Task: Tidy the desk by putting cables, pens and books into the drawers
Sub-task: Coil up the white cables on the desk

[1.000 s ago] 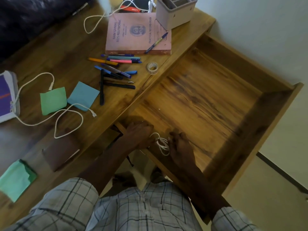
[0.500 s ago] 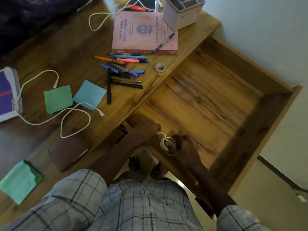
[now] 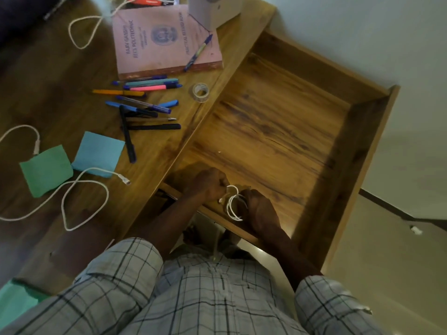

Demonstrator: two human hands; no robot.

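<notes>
Both my hands hold a small coiled white cable [image 3: 231, 204] over the near corner of the open wooden drawer [image 3: 271, 131]. My left hand [image 3: 205, 183] pinches the coil's top; my right hand [image 3: 260, 210] grips its right side. On the desk lie several pens [image 3: 145, 110], a pink record book [image 3: 164, 39] with a blue pen [image 3: 198, 53] on it, and a long white cable [image 3: 79, 189] near the front. Another white cable [image 3: 84, 27] loops at the back.
A roll of clear tape [image 3: 200, 92] sits by the desk edge. Green [image 3: 46, 170] and blue [image 3: 98, 153] sticky pads lie on the left. A white organiser [image 3: 215, 8] stands on the book's far corner. The drawer's far side is near the wall.
My hands have stayed at the drawer's near corner, working the white coil between them. The camera has moved closer and tilted slightly.
</notes>
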